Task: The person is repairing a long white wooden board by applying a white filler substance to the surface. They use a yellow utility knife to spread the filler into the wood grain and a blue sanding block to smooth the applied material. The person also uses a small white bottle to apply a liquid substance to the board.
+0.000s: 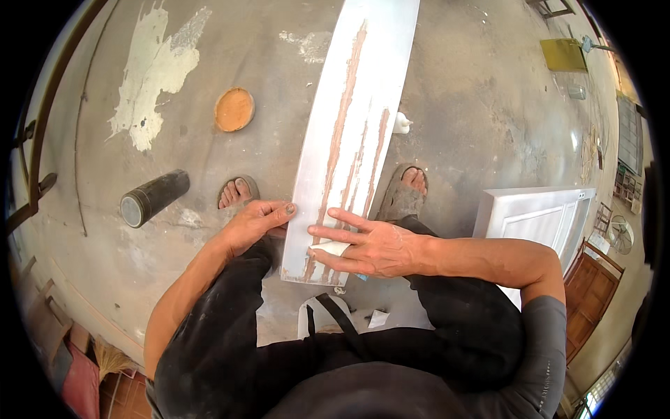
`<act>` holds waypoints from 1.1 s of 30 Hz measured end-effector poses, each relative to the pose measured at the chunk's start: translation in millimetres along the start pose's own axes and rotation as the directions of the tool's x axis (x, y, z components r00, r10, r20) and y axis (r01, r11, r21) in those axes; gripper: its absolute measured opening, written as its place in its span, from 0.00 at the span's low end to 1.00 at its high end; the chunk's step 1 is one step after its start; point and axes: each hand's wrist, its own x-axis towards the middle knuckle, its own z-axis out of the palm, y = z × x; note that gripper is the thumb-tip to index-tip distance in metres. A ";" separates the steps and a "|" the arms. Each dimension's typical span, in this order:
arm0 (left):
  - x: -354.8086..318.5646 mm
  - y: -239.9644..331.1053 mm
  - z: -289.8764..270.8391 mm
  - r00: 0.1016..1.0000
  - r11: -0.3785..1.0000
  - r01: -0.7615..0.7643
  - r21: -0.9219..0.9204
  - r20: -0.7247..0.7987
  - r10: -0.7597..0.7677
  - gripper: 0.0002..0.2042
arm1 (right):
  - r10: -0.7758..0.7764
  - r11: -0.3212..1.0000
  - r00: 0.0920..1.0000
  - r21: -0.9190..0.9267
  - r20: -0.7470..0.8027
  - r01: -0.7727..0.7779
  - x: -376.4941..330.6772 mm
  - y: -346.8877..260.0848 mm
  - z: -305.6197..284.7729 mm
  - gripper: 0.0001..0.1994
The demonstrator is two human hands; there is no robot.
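Observation:
A long white board [317,174] with brown streaks of filler runs away from me between my legs. My left hand [262,220] is closed on its left edge near the close end, thumb on top and the other fingers partly hidden. On the streaked face lies my right hand [373,248], its fingers stretched toward the left. A small white sheet [331,248] shows between and under those fingers, covering part of the streaks; its kind is unclear. A bit of blue [361,277] peeks out beside the palm.
Left of the board are a round tub of orange-brown paste [234,109] and a dark cylinder [155,198]. A white bottle [402,123] stands behind the board's right edge. To the right leans a white panelled door [537,216]. Dried white paint [150,84] marks the concrete floor.

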 end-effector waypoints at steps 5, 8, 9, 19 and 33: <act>-2.2 2.9 -0.9 0.999 0.998 -0.015 0.059 -0.027 0.017 0.32 | 0.103 0.994 0.990 0.036 0.095 -0.107 2.9 42.2 -38.8 0.29; 2.9 2.6 -5.3 1.000 0.998 -0.004 0.060 0.003 0.004 0.32 | -0.086 0.996 0.995 0.004 0.056 0.086 11.9 3.9 -1.8 0.27; 2.3 -0.9 -1.3 1.000 1.000 -0.029 0.007 0.009 0.029 0.32 | -0.167 0.986 0.982 -0.011 0.091 0.169 22.3 -11.1 -1.8 0.25; 2.0 3.1 -3.3 0.999 0.997 -0.012 0.077 -0.034 0.014 0.22 | -0.216 0.974 0.956 -0.027 0.197 0.226 29.2 -3.1 -6.7 0.25; 3.1 0.6 -3.5 1.000 0.999 -0.016 0.047 -0.026 0.017 0.26 | -0.290 0.941 0.917 -0.095 0.273 0.325 51.1 -18.1 -5.1 0.28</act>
